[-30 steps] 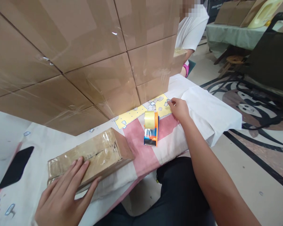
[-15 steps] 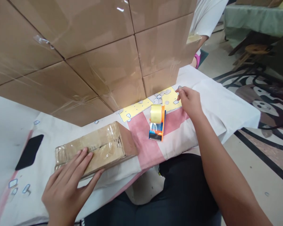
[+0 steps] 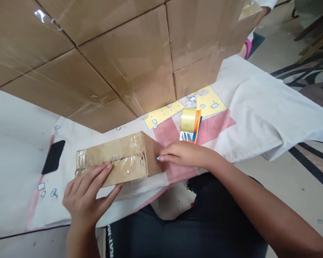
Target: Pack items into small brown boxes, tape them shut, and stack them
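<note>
A small taped cardboard box (image 3: pixel 131 157) lies on the cloth-covered table, its top seam scuffed and slightly gapped. My left hand (image 3: pixel 88 193) grips its near left part, with fingers stretched over the top and the thumb along the near side. At the box's right end is my right hand (image 3: pixel 183 153), closed in a pinch on a small blue-and-white piece (image 3: pixel 159 158); its kind is too small to make out. The piece's tip meets or nearly meets the end face. Just beyond my right hand lies an orange-and-blue tape dispenser (image 3: pixel 190 123) with a yellowish roll, partly covered by the hand.
A tall stack of taped cartons (image 3: pixel 129 64) fills the back of the table. A black phone-like slab (image 3: pixel 53 157) lies at the left. Another person's arm with a pink band (image 3: pixel 247 48) shows behind the cartons. The white tablecloth (image 3: pixel 247 118) hangs over the right edge.
My right hand has come from beyond the tape dispenser to the box's right end. My left hand stays on the box. The view has shifted, so the cartons sit higher.
</note>
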Demonstrator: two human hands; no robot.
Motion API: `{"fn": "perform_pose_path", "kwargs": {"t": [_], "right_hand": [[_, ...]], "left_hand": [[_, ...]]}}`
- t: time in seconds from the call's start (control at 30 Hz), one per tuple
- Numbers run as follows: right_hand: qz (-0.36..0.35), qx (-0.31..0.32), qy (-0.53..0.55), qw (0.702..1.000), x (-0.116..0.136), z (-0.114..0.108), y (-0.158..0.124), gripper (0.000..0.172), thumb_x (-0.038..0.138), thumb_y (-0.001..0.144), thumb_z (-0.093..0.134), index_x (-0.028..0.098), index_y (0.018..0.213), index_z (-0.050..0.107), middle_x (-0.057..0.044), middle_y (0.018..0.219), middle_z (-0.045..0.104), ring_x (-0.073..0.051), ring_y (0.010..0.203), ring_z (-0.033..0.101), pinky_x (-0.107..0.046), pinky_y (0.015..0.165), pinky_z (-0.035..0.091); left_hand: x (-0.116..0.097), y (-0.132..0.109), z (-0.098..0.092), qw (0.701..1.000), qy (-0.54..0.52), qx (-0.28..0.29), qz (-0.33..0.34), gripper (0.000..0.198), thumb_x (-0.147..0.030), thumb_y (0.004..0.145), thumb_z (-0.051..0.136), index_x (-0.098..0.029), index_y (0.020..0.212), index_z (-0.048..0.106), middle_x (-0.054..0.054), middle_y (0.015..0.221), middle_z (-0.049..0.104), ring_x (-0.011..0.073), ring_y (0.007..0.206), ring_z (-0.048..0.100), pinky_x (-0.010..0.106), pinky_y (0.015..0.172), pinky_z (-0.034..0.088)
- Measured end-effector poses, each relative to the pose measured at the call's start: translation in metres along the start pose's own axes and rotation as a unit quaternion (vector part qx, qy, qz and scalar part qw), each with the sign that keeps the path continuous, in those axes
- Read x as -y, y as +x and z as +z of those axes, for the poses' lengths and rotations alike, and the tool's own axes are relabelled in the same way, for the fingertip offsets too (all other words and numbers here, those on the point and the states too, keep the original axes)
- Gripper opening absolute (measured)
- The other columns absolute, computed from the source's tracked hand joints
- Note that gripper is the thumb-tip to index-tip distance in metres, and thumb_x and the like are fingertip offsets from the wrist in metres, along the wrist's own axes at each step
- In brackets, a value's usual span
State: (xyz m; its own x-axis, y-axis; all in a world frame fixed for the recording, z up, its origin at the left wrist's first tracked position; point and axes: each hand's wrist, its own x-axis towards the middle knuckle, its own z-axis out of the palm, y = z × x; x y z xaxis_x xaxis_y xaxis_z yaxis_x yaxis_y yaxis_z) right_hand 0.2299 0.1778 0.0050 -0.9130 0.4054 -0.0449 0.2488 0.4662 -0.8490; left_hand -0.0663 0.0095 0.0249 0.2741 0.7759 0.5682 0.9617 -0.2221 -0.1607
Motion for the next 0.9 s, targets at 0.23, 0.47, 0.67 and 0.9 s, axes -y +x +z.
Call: {"fn": "perform_pose_path", "kwargs": {"t": [0.23, 0.47, 0.67, 0.9], "right_hand": [[-0.01, 0.003, -0.017, 1.0, 0.002, 0.004, 0.006, 0.035, 0.041, 0.103, 0.046, 0.019, 0.079, 0.061, 0.0, 0.075, 0.061, -0.014, 0.072, 0.056, -0.027, 0.063, 0.03], [0.0, -0.008, -0.067, 0.998, 0.004, 0.009, 0.011, 0.033, 0.038, 0.102, 0.047, 0.019, 0.078, 0.058, 0.0, 0.076, 0.059, -0.014, 0.072, 0.055, -0.026, 0.062, 0.027], [-0.018, -0.02, -0.061, 0.998, 0.009, 0.015, 0.013, 0.025, 0.034, 0.1, 0.053, 0.019, 0.082, 0.061, -0.003, 0.093, 0.062, -0.016, 0.081, 0.06, -0.027, 0.066, 0.035], [0.009, -0.129, -0.024, 0.991, 0.011, 0.03, 0.012, 0.072, 0.039, 0.084, 0.074, 0.019, 0.142, 0.036, -0.014, 0.132, 0.055, -0.026, 0.106, 0.062, -0.034, 0.078, 0.047]], "left_hand": [[0.002, -0.001, 0.001, 1.0, -0.007, -0.003, 0.004, 0.068, -0.031, 0.07, 0.085, -0.025, 0.134, 0.062, 0.007, 0.113, 0.075, 0.0292, 0.103, 0.069, 0.037, 0.082, 0.046], [0.005, -0.002, -0.001, 1.0, -0.02, 0.002, 0.016, 0.066, -0.03, 0.071, 0.084, -0.024, 0.133, 0.062, 0.007, 0.115, 0.075, 0.0291, 0.104, 0.07, 0.037, 0.083, 0.046], [0.006, 0.0, -0.005, 0.999, -0.045, 0.014, 0.021, 0.056, -0.027, 0.072, 0.083, -0.022, 0.125, 0.066, 0.01, 0.111, 0.076, 0.0316, 0.102, 0.071, 0.039, 0.082, 0.046], [0.019, -0.003, -0.01, 0.997, -0.066, 0.045, 0.014, 0.054, -0.03, 0.076, 0.078, -0.03, 0.128, 0.062, 0.005, 0.114, 0.075, 0.0316, 0.112, 0.068, 0.051, 0.108, 0.037]]}}
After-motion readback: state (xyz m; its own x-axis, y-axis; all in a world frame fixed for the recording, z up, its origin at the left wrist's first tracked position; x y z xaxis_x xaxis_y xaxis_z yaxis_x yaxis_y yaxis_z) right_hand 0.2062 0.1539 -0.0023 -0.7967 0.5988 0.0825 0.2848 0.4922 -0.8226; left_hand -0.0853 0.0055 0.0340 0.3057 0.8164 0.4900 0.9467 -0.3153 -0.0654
